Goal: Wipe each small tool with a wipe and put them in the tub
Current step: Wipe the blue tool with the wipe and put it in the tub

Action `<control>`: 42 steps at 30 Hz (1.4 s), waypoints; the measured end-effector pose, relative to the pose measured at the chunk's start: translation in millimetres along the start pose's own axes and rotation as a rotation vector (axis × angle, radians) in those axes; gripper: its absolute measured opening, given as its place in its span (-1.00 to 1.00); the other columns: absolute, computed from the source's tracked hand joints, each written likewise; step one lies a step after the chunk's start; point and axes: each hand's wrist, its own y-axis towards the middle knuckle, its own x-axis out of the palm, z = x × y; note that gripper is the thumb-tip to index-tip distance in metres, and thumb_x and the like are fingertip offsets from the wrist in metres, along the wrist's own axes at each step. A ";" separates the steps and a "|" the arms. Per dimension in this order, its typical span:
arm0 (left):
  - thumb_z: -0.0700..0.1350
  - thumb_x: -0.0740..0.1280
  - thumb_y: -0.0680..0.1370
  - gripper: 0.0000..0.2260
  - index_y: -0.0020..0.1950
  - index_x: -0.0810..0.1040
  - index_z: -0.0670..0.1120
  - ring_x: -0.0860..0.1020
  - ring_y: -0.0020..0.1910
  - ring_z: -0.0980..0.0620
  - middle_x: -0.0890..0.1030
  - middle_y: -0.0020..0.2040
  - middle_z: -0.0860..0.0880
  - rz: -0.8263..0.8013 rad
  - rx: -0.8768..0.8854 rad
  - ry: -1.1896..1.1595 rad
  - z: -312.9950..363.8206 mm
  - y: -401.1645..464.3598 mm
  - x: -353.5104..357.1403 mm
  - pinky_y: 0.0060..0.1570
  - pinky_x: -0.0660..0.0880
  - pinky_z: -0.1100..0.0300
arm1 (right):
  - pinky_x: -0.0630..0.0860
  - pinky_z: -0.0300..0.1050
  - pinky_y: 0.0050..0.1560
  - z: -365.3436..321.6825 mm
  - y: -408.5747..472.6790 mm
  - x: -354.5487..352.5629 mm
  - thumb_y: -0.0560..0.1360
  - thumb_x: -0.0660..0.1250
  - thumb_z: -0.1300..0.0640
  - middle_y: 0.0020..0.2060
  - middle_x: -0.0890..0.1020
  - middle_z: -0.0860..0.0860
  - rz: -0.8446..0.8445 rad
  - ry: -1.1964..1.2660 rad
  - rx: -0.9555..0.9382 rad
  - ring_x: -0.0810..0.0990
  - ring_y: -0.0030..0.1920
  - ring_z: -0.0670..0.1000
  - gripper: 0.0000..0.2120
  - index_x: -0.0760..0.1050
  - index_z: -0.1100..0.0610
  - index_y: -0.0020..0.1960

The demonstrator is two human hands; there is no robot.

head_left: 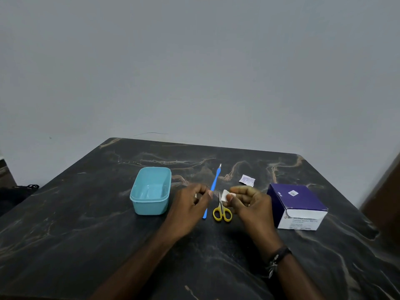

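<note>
My right hand (pixel 246 204) pinches a small white wipe (pixel 225 194) between thumb and fingers, just above the blades of the yellow-handled scissors (pixel 222 213) lying on the table. My left hand (pixel 190 204) hovers beside it with fingertips pinched together; I cannot make out anything between them. A long blue-handled tool with a metal tip (pixel 215 180) lies on the table between my hands, partly hidden by my left fingers. The light blue tub (pixel 149 207) stands left of my left hand, with nothing inside.
A purple and white box of alcohol swabs (pixel 297 205) stands right of my right hand. A torn white sachet (pixel 247 180) lies behind it on the dark marbled table (pixel 86 224). The table's far edge meets a grey wall.
</note>
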 end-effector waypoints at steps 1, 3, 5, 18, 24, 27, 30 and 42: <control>-0.14 0.30 0.59 -0.82 -0.20 0.56 -0.11 0.43 -0.50 0.20 0.53 -0.45 0.13 -0.039 -0.035 -0.098 0.7 -2.7 1.4 -0.45 0.37 0.28 | 0.65 0.00 -0.19 -0.4 -0.6 0.7 0.46 0.41 0.38 -0.27 0.73 0.10 -0.003 0.040 0.017 0.73 -0.26 0.04 -0.88 0.57 0.28 -0.01; -0.16 0.30 0.60 -0.82 -0.20 0.56 -0.12 0.40 -0.54 0.22 0.57 -0.45 0.13 -0.101 -0.071 -0.214 3.5 -7.7 4.7 -0.48 0.34 0.31 | 0.65 -0.01 -0.22 -2.9 -3.0 2.5 0.47 0.39 0.38 -0.25 0.73 0.14 -0.005 0.136 0.047 0.73 -0.25 0.07 -0.88 0.56 0.29 0.00; -0.16 0.31 0.59 -0.85 -0.16 0.58 -0.16 0.41 -0.54 0.20 0.62 -0.37 0.05 -0.136 -0.075 -0.255 3.4 -11.3 8.4 -0.48 0.34 0.32 | 0.66 -0.10 -0.28 -5.8 -4.7 3.2 0.48 0.37 0.39 -0.25 0.72 0.17 0.009 0.226 0.071 0.72 -0.28 0.08 -0.90 0.56 0.29 0.00; -0.10 0.33 0.57 -0.88 -0.11 0.62 -0.09 0.48 -0.53 0.24 0.69 -0.27 -0.04 -0.119 -0.076 -0.167 -3.1 -18.2 10.8 -0.46 0.36 0.38 | 0.64 -0.17 -0.23 -17.5 -2.5 -9.1 0.54 0.24 0.39 -0.09 0.72 0.19 -0.066 0.511 0.089 0.71 -0.16 0.09 -0.78 0.57 0.23 0.11; -0.12 0.34 0.57 -0.87 -0.12 0.62 -0.13 0.48 -0.52 0.26 0.68 -0.28 -0.05 -0.140 -0.050 -0.167 -3.9 -18.5 10.7 -0.46 0.37 0.41 | 0.67 -0.14 -0.21 -20.1 -5.7 -8.7 0.45 0.37 0.41 -0.20 0.74 0.13 -0.012 0.390 -0.028 0.72 -0.24 0.05 -0.69 0.51 0.18 0.15; -0.13 0.34 0.57 -0.86 -0.14 0.62 -0.13 0.48 -0.49 0.27 0.67 -0.28 -0.04 -0.144 -0.030 -0.160 -5.2 -19.1 11.3 -0.43 0.37 0.42 | 0.64 -0.21 -0.27 -18.9 -5.4 -10.0 0.45 0.37 0.40 -0.19 0.74 0.10 -0.024 0.366 -0.016 0.72 -0.23 0.00 -0.75 0.57 0.20 0.09; -0.09 0.35 0.57 -0.87 -0.14 0.62 -0.08 0.47 -0.49 0.26 0.66 -0.28 -0.02 -0.147 -0.009 -0.138 -7.6 -19.5 12.1 -0.42 0.36 0.37 | 0.58 -0.26 -0.33 -18.0 -5.1 -10.5 0.46 0.38 0.33 -0.13 0.74 0.11 -0.061 0.351 0.030 0.72 -0.18 0.03 -0.79 0.59 0.25 0.09; -0.09 0.33 0.58 -0.87 -0.09 0.65 -0.07 0.45 -0.44 0.24 0.63 -0.29 0.05 -0.166 0.026 -0.085 -12.4 -21.0 10.9 -0.37 0.35 0.31 | 0.55 -0.25 -0.33 -18.0 -6.3 -8.7 0.52 0.33 0.23 -0.22 0.70 0.07 -0.159 0.284 0.060 0.66 -0.24 -0.02 -0.88 0.64 0.22 -0.07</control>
